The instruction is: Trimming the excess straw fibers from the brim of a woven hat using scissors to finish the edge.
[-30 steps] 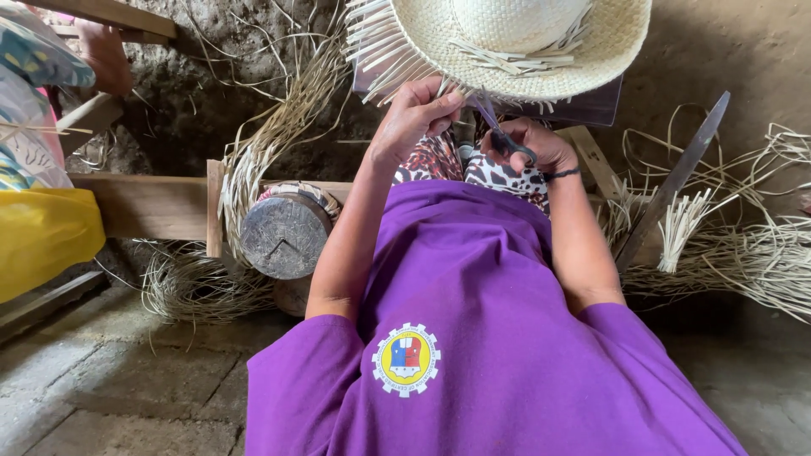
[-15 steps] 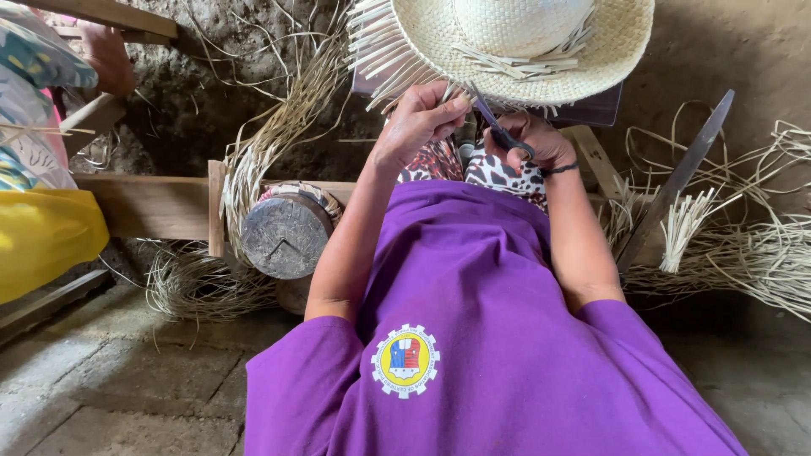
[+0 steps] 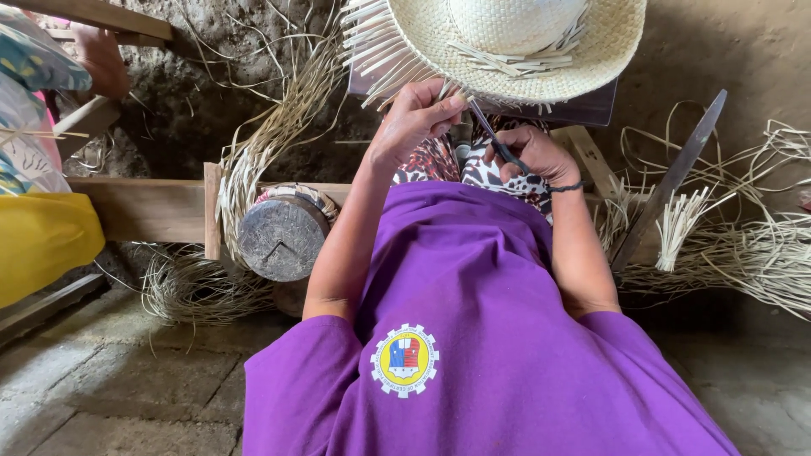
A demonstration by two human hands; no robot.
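- Straw hat (image 3: pixel 507 42) sits at the far edge, crown fully woven, brim closed along the right and near side.
- We see loose strip ends (image 3: pixel 380 51) bristling from the brim's left edge; that stretch looks untrimmed, so we judge the finishing partly done.
- Our left hand (image 3: pixel 414 118) is curled tight, fingertips pinching strips at the brim's near edge.
- Our right hand (image 3: pixel 528 152) is closed round dark scissors (image 3: pixel 494 135), their tips pointing up to the brim just beside the left hand; we cannot tell how far the blades gape.
- Right of us a long blade (image 3: pixel 676 173) leans among loose straw (image 3: pixel 743 245); left, a round block (image 3: pixel 283 236) stands untouched.
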